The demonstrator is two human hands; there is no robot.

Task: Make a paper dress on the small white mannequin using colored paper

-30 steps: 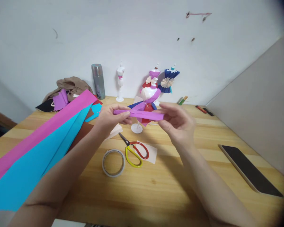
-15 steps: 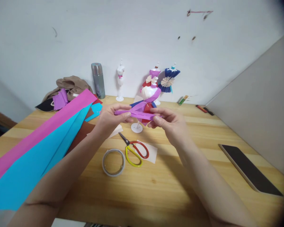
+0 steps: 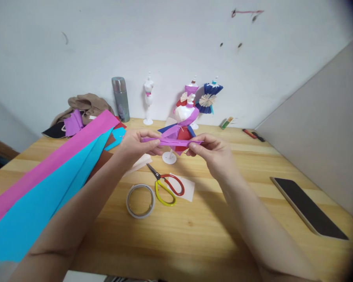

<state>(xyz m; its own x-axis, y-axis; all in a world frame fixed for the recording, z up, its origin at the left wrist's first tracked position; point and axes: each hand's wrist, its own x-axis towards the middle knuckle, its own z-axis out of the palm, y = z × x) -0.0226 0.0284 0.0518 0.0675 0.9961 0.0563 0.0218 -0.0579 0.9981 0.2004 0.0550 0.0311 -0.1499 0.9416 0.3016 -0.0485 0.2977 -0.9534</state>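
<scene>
Both hands hold a folded purple paper strip level above the wooden table. My left hand pinches its left end between thumb and fingers. My right hand pinches its right end, fingers closed along the fold. Just behind the strip stands a small white mannequin dressed in purple, red and blue paper, on a round white base. Below the hands lie scissors with red and yellow handles and a roll of tape.
Long pink paper and cyan paper sheets cover the table's left side. At the back stand a grey flask, a bare white mannequin and a blue-dressed mannequin. A dark phone lies at right, beside a grey partition.
My right hand has closed and slid left along the strip, flattening it into a thinner fold. The left hand has stayed almost still.
</scene>
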